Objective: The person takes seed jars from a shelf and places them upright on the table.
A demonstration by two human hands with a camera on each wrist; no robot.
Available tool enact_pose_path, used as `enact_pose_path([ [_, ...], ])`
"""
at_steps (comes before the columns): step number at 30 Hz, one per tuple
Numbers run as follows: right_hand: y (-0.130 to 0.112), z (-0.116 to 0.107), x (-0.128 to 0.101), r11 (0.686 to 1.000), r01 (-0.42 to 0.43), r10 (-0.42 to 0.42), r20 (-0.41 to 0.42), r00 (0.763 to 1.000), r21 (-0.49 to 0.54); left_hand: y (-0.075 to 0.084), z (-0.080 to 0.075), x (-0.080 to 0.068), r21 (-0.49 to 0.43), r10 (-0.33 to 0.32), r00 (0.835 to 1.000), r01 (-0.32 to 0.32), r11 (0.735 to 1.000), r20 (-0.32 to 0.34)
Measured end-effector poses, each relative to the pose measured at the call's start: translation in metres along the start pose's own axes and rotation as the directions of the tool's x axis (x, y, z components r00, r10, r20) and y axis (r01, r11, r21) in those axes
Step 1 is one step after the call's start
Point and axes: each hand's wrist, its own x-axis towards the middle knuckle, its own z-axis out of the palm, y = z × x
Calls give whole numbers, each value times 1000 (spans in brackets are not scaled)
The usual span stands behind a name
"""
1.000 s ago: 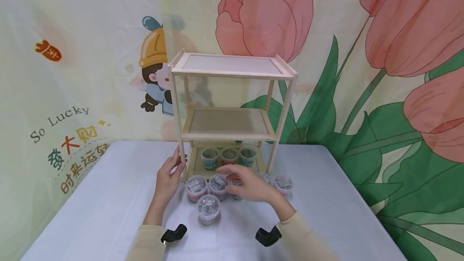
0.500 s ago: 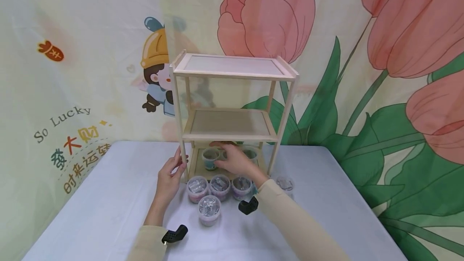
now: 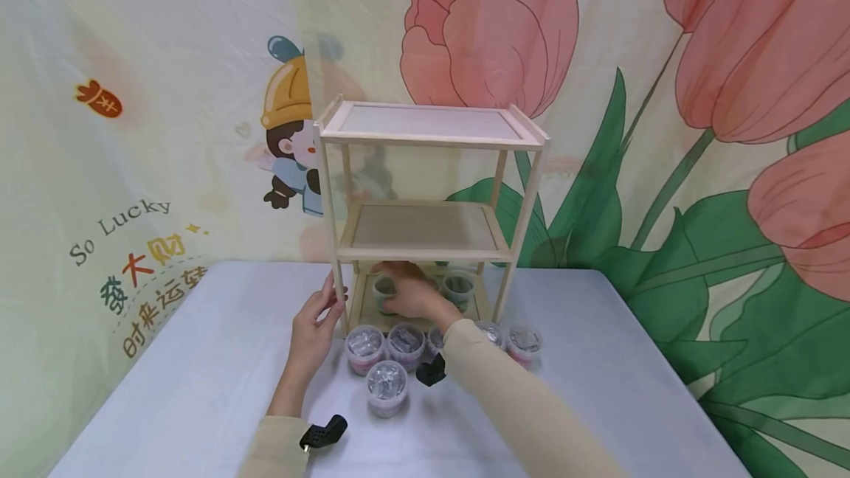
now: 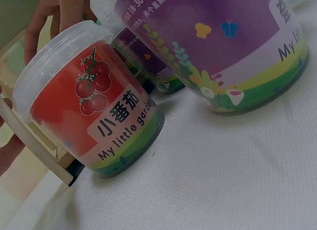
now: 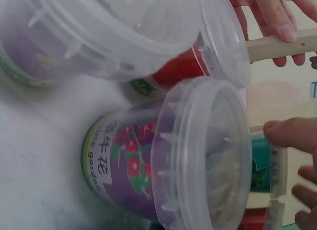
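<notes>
Small clear-lidded plastic seed cups with coloured garden labels: three stand in a row on the bottom tier of the pale three-tier wooden rack, which sits at twelve o'clock on the table.

- Left cup on the bottom tier: teal label. The right hand reaches in under the middle tier, and its fingers wrap this cup, thumb side toward the middle cup, which the hand mostly hides.
- Right cup on the bottom tier: teal label, untouched, at three o'clock of the right hand.
- Cups on the table, just in front of the rack: a red-labelled tomato cup, a purple-labelled cup beside it, a third partly hidden behind the right sleeve, and two more at three o'clock. One cup with a foil packet inside stands alone at six o'clock of the row.
- Left hand: thumb and fingertips pinch the rack's front left post near its foot, loosely, steadying it.
- Rack tiers: the middle and top tiers hold nothing.
- Progress, as judged: three cups are shelved and about six wait on the table, so roughly a third is done; the two upper tiers remain to fill.
- Table: covered in a pale grey cloth.
- Backdrop: printed with pink tulips and a cartoon figure.
</notes>
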Motion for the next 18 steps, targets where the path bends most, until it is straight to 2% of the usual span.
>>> enact_pose_path([
  [7, -4, 12, 2, 992, -17, 18, 12, 1000, -126, 1, 0, 0, -3, -16, 1000, 16, 1000, 5],
  [14, -9, 17, 1, 988, -89, 90, 6, 996, -123, 1, 0, 1, -3, -6, 1000, 6, 1000, 1],
  [18, -9, 17, 2, 988, -85, 86, 3, 996, -129, 1, 0, 1, -3, 8, 1000, -8, 1000, -3],
])
